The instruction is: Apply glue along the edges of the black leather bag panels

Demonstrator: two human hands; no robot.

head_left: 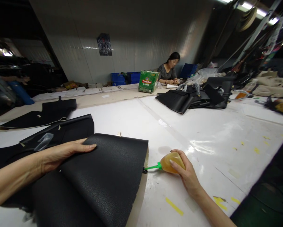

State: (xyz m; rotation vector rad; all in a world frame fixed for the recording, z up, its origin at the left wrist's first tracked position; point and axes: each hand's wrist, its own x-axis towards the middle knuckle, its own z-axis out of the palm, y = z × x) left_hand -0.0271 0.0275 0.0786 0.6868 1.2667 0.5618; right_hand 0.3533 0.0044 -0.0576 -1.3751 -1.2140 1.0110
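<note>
glue bottle (171, 162) in right hand (187, 176), nozzle at leather panel (103, 176)

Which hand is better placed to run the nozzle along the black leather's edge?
Probably the right hand: it grips the amber bottle, whose green nozzle meets the edge of the black leather. The left hand lies flat on the leather, away from the bottle.

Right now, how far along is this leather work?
Possibly done: a pile of black bag parts at the far end of the table. In hand: the left hand presses a black panel flat; the right hand holds an amber bottle, its green nozzle at the panel's edge. Likely left: more black pieces lying beside it, untouched.
</note>
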